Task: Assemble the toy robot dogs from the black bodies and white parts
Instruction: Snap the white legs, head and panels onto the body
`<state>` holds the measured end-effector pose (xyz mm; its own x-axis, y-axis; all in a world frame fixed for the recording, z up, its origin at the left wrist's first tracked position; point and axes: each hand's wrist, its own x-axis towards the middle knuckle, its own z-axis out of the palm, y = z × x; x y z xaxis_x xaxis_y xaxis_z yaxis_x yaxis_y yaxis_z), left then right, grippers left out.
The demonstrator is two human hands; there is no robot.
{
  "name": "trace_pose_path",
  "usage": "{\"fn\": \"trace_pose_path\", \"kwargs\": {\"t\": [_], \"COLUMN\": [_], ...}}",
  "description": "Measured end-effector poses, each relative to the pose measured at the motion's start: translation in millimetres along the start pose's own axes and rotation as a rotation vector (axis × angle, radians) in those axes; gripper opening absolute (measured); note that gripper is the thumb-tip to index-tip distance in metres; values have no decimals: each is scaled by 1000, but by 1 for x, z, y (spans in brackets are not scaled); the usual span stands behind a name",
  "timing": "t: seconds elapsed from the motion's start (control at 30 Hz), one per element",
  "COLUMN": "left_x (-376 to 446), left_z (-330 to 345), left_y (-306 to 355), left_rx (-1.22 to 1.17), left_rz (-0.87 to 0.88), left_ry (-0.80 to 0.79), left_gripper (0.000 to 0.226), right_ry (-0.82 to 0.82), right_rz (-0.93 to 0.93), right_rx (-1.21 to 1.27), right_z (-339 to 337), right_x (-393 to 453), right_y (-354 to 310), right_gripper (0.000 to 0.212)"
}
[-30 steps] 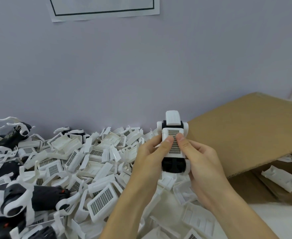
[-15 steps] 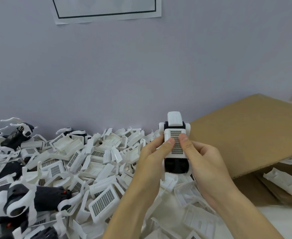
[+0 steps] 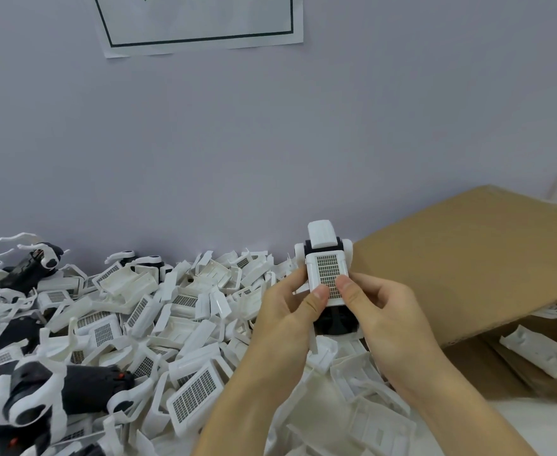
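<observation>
I hold a toy robot dog point(image 3: 326, 268) up above the parts pile, its white head pointing away from me. A white back panel with a grey grid sits on top of its black body. My left hand point(image 3: 290, 311) grips the dog's left side, thumb pressing the panel's near end. My right hand point(image 3: 379, 311) grips the right side, its thumb on the panel too. The black rear of the body shows between my palms.
A deep pile of loose white grid panels point(image 3: 194, 394) and shell parts covers the table left and centre. Black bodies with white legs point(image 3: 73, 390) lie at the left. An open cardboard box point(image 3: 468, 264) stands at the right, white parts point(image 3: 540, 355) under its flap.
Both hands keep hold of the dog with thumbs on the back panel; the thumbs have slid slightly toward the panel's near end. The camera tilted a little upward.
</observation>
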<state>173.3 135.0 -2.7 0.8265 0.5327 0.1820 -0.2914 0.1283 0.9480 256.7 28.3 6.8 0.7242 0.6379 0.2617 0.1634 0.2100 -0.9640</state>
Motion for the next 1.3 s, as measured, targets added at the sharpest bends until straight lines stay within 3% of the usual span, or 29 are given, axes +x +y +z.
{"fn": "trace_pose_path", "kwargs": {"t": [0.17,0.27,0.4,0.53,0.67,0.77,0.9,1.0,1.3], "left_x": [1,2,1,-1,4,6,1,-1,-1], "left_z": [9,12,11,9,-5,-16,-11,-9,-11], "left_y": [0,2,9,14,15,15,22,24,24], "left_rx": [-12,-143,-400,-289,-74,-87,-219,-242,-274], "left_rz": [-21,-6,-38,-39,30,57,27,53,10], "left_ry": [64,86,75,43,385,505,274,211,208], "left_gripper": [34,35,43,31,26,11,33,40,58], "right_ry": [68,58,0,167,253,133,-127,-291,-249], "right_rz": [-102,-156,-179,-212,-20,191,401,484,404], "right_rx": [-151,-209,-257,-340,-98,266,597,647,590], "right_z": [-1,7,18,15,0,-6,-5,-5,-7], "right_x": [-1,-4,-7,-7,-2,3,-3,-8,-7], "right_y": [1,3,11,12,6,-2,-14,-16,-20], "right_gripper": [21,14,42,43,20,39,47,43,49]}}
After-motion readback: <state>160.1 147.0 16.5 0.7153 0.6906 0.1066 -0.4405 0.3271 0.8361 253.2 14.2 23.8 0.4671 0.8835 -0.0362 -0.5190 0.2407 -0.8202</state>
